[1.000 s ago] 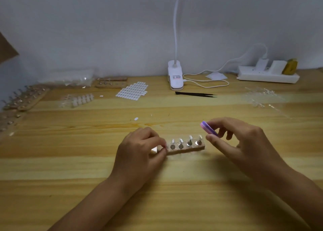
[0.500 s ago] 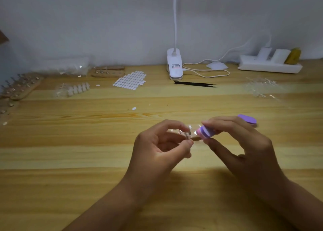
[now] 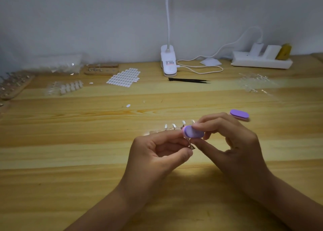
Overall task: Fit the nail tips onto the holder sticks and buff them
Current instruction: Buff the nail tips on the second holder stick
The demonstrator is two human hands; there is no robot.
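My left hand (image 3: 157,153) pinches a small metal holder stick (image 3: 190,144) between thumb and fingers, lifted above the table; the nail tip at its top is hidden by the buffer. My right hand (image 3: 232,143) grips a small purple buffer block (image 3: 193,132) and holds it against the top of that stick. Just behind my hands, a wooden holder base with several upright sticks carrying clear nail tips (image 3: 174,126) stands on the table, mostly hidden. A second purple buffer (image 3: 239,114) lies on the table beyond my right hand.
Along the back of the wooden table (image 3: 70,160): a white clip lamp (image 3: 168,63) with cable, black tweezers (image 3: 188,80), a sheet of white adhesive tabs (image 3: 124,77), a power strip (image 3: 261,60), other wooden stick holders (image 3: 101,70), bags of clear nail tips (image 3: 253,82).
My left hand lifted one holder stick out of the wooden base and raised it. My right hand brought the purple buffer onto the stick's top. The view shifted slightly downward.
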